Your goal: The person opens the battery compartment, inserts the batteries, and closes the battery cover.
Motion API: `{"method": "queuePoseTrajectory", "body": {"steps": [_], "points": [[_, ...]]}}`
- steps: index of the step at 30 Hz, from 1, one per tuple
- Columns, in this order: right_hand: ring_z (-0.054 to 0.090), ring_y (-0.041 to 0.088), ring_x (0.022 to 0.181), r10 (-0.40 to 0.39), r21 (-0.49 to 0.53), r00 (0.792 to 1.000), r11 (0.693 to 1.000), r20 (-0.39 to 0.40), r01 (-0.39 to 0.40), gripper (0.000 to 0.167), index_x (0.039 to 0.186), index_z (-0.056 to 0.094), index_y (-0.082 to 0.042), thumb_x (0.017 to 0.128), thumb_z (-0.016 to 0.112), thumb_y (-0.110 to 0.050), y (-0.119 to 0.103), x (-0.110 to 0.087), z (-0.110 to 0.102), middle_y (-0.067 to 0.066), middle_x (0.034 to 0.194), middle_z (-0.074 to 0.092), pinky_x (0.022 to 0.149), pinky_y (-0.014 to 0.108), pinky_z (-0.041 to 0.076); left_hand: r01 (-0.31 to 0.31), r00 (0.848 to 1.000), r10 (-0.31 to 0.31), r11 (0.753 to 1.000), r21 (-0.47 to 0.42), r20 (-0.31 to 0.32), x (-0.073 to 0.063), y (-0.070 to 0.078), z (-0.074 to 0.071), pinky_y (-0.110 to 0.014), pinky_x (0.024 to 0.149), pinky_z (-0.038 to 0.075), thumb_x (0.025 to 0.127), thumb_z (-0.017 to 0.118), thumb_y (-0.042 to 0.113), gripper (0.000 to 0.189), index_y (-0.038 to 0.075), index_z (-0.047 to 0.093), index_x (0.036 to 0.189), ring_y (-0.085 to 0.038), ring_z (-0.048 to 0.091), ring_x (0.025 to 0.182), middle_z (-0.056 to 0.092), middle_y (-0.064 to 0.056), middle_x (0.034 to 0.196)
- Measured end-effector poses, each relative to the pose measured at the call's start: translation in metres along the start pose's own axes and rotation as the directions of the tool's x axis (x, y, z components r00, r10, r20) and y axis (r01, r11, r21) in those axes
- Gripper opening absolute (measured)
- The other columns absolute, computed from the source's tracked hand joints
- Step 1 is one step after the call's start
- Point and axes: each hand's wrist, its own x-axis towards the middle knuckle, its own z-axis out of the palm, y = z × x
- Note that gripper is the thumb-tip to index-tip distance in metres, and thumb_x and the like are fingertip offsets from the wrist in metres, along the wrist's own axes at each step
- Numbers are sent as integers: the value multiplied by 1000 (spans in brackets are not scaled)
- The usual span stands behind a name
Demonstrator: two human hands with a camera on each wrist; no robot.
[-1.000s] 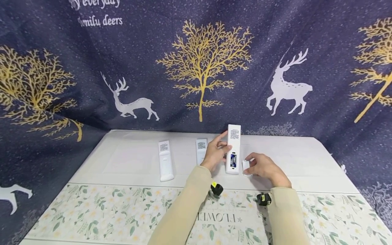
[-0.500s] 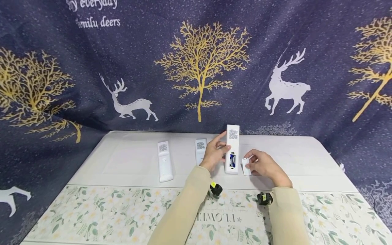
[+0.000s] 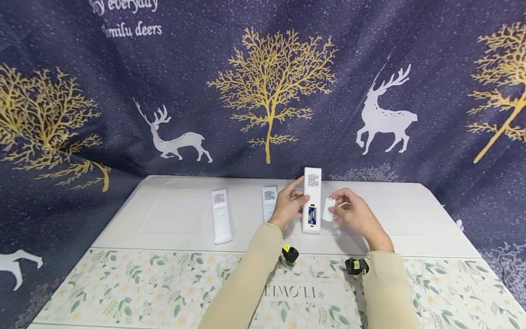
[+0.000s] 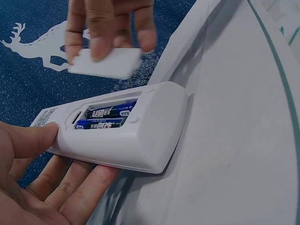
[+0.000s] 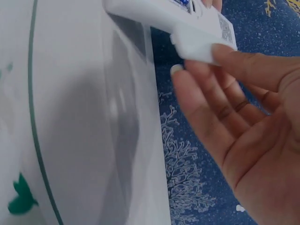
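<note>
A white remote control (image 3: 312, 194) lies back side up in my left hand (image 3: 288, 206), the thumb on its back and the fingers along its side and underneath. Two blue AAA batteries (image 4: 105, 117) sit in its uncovered battery compartment, as the left wrist view shows. My right hand (image 3: 354, 214) pinches a small white battery cover (image 3: 328, 209) between thumb and fingers. The cover is held in the air just right of the remote, apart from it in the head view. In the right wrist view the cover (image 5: 194, 44) overlaps part of the remote.
To the left lie two more white remotes, back side up: one farther off (image 3: 222, 217) and one (image 3: 269, 201) partly hidden behind my left hand. A floral mat (image 3: 156, 283) covers the table's near part. A dark blue cloth (image 3: 185, 82) with deer and trees hangs behind the white table.
My right hand has lifted the battery cover upward, away from its lower spot beside the remote. The left hand and the remote stay almost where they were.
</note>
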Motion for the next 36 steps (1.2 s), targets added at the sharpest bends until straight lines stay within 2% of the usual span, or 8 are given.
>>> {"method": "queuePoseTrajectory", "body": {"steps": [4,7,19,24,30,36], "points": [[69,26,81,-39,69,999,997,3,39,34,127,54,13,96,68,12,-2,2,4,22,103,62,74,43,66,7,1000,-7,1000,-5,0,0,0,0,-35,69,65,101,72,7,64,31,54,158,-21,72,92,71,-1,116],[70,27,82,-42,79,999,996,15,40,33,126,55,12,96,68,12,-2,4,8,22,102,63,76,46,66,11,1000,-11,1000,-7,-3,1,0,0,-35,68,65,101,72,7,64,31,54,157,-21,72,91,71,-1,116],[73,35,93,-48,45,996,998,74,45,27,121,57,9,96,68,11,-3,7,21,21,102,63,77,45,66,-6,1000,6,1000,-14,10,-1,1,-1,-36,70,66,101,71,6,63,29,55,157,-20,73,90,72,-2,114],[72,30,89,-54,-4,995,999,79,54,25,119,60,7,95,70,9,-3,8,25,19,100,66,76,42,66,-10,1000,10,1000,-9,14,0,0,-2,-36,70,66,101,71,6,63,28,54,158,-21,73,92,72,-2,114],[68,24,88,-72,-109,996,991,46,77,22,114,65,0,95,74,6,-1,8,26,12,95,67,72,32,63,-9,1000,10,1000,-8,14,-1,0,-1,-36,70,66,101,71,6,63,29,55,157,-20,73,95,72,-2,113],[68,28,84,-47,-89,998,995,40,50,22,113,66,0,94,75,6,-1,9,27,12,95,68,72,40,65,-8,1000,9,1000,-11,19,-1,0,-2,-36,71,66,102,70,6,63,28,53,158,-21,72,97,71,-3,115]]}}
